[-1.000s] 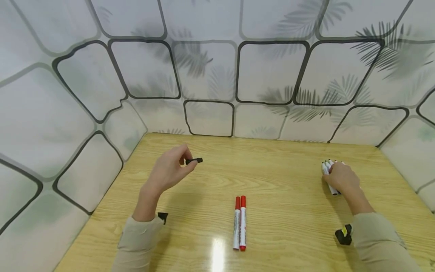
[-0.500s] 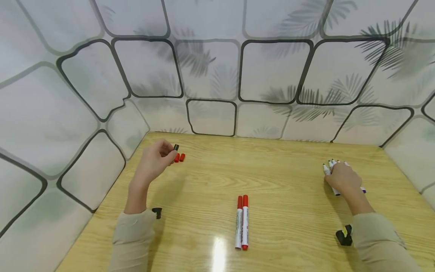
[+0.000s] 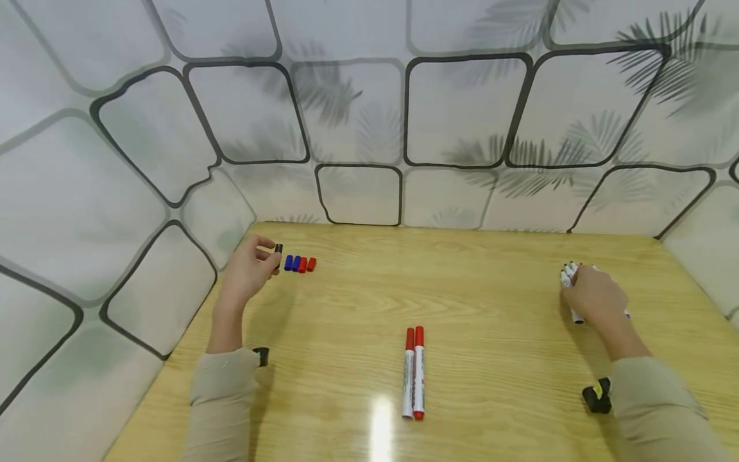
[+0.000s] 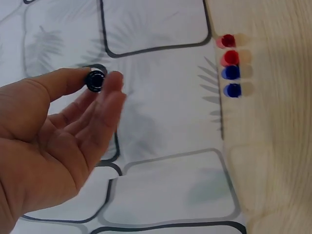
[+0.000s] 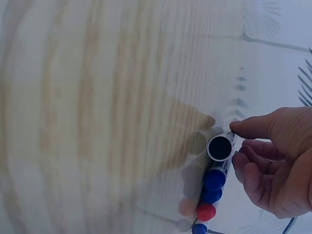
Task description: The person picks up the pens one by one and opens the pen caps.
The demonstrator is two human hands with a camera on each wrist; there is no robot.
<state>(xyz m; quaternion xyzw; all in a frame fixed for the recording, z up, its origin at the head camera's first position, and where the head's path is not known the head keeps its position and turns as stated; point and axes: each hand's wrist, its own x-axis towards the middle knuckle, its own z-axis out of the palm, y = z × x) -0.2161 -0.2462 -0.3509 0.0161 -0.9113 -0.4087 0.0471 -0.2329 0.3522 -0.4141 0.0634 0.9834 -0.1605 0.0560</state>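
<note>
My left hand (image 3: 247, 273) pinches a black marker cap (image 4: 95, 81) between thumb and fingertips, at the back left of the table. Just right of it, two blue caps (image 3: 292, 264) and two red caps (image 3: 307, 265) stand in a row. At the right, my right hand (image 3: 597, 298) covers part of a row of uncapped white markers (image 3: 568, 279). Its thumb and fingers lie on either side of the end marker (image 5: 219, 148), whose base is dark. Beyond that one, blue (image 5: 214, 179) and red (image 5: 206, 211) marker ends line up.
Two capped red markers (image 3: 414, 375) lie side by side at the front middle of the wooden table (image 3: 473, 301). A patterned white wall (image 3: 358, 115) encloses the back and sides. Small black devices (image 3: 597, 396) sit at both wrists.
My left hand has moved left with the black cap, uncovering first the red caps and then the blue ones. The right hand stays at the markers, while the view shifts slightly.
</note>
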